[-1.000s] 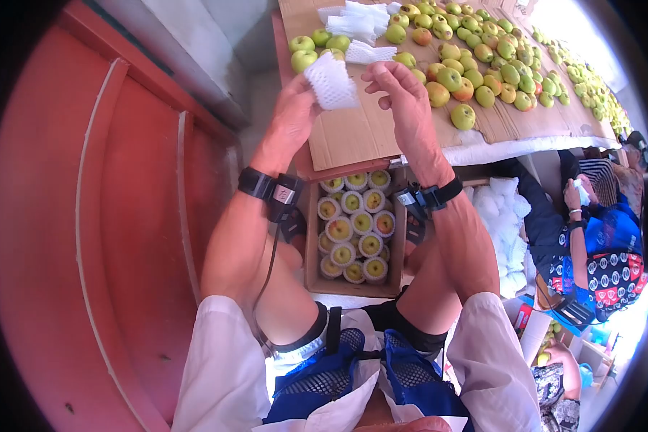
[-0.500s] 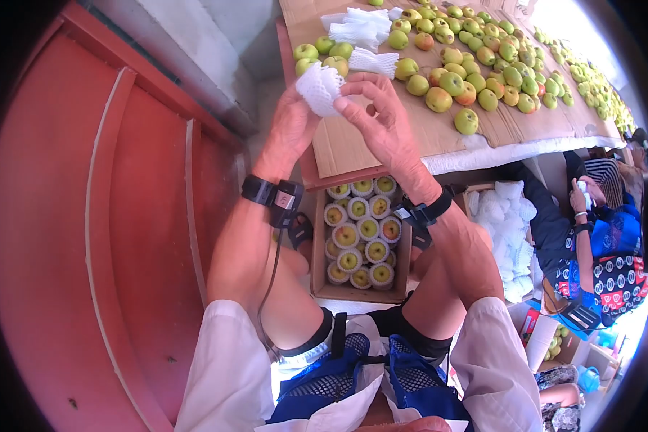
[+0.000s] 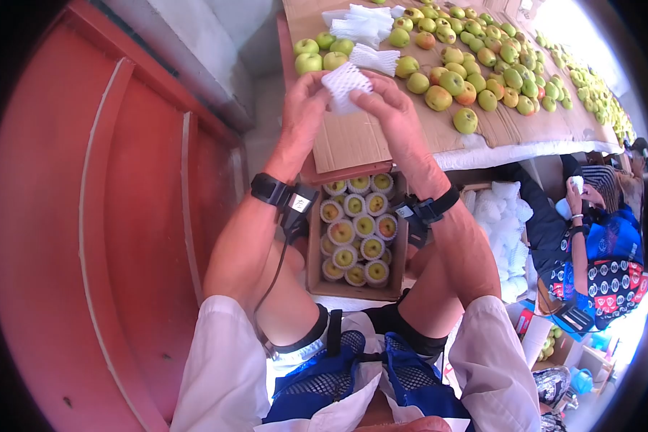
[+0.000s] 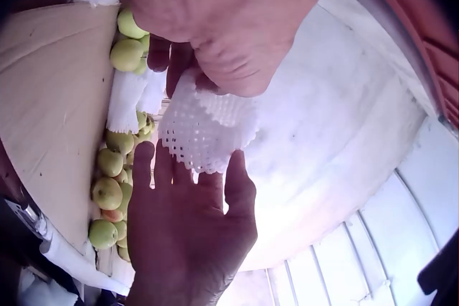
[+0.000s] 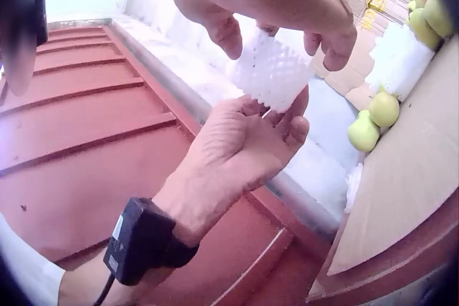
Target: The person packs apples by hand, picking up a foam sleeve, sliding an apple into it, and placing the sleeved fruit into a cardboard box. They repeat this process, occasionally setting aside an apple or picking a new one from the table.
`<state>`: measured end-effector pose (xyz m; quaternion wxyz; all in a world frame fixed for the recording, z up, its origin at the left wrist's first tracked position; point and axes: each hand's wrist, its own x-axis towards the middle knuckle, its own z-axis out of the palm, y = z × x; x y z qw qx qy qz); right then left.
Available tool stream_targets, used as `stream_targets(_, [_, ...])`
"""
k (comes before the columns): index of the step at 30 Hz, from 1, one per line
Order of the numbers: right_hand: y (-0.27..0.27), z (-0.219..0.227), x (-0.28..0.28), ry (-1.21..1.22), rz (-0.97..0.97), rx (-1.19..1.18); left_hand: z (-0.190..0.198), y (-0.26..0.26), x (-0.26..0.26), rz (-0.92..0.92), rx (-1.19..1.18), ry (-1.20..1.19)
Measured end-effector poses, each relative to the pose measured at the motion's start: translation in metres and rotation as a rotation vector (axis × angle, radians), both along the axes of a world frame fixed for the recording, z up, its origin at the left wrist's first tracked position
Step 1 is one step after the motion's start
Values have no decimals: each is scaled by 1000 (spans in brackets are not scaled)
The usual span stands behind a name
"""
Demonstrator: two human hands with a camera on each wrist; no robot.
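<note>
A white foam net sleeve (image 3: pixel 345 88) is held up between both hands over the near edge of the cardboard-covered table (image 3: pixel 349 144). My left hand (image 3: pixel 304 108) grips its left side, fingers curled at the edge. The right hand (image 3: pixel 397 119) has its thumb on the near side and its fingers at the far side, pinching the sleeve's edge. In the left wrist view the holes of the sleeve (image 4: pixel 190 134) let light through, and no apple shows in it. Several green apples (image 3: pixel 308 63) lie just beyond the left hand.
Many loose apples (image 3: pixel 451 83) cover the table's right side, near stacked foam sleeves (image 3: pixel 360 27). Between the knees stands a cardboard box (image 3: pixel 314 252) of sleeved apples (image 3: pixel 343 231). More white foam sleeves (image 3: pixel 500 216) fill a box at right, beside another person (image 3: pixel 601 241). A red door (image 3: pixel 43 216) is at left.
The right hand has come in from apart and taken the sleeve's right edge. The sleeve has turned and moved slightly right, with the left hand still holding it.
</note>
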<state>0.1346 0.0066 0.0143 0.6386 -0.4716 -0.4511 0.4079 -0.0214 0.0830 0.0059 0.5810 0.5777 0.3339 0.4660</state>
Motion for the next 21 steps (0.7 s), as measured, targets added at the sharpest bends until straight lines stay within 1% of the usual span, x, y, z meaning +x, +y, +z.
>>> stream_targets(1, [-1, 6, 4, 83, 9, -43, 2, -1, 0, 33, 48, 45])
stream_targets(4, [-4, 13, 15, 195, 3, -136, 10, -7, 2, 125, 164, 162])
stream_targets(9, [-2, 9, 21, 247, -8, -123, 6, -11, 7, 194, 269, 313])
stream_targets(12, [1, 8, 23, 259, 12, -112, 2, -12, 8, 136, 288, 342])
stream_targets(13, [3, 7, 24, 258, 19, -107, 1, -13, 8, 104, 280, 305])
stream_targets(16, [7, 4, 28, 249, 164, -136, 0, -16, 10, 10, 254, 188])
stream_targets(18, [7, 5, 24, 311, 245, -143, 1, -16, 10, -50, 233, 99])
stream_targets(21, [4, 9, 22, 428, 354, -176, 5, -13, 5, -190, -24, -19])
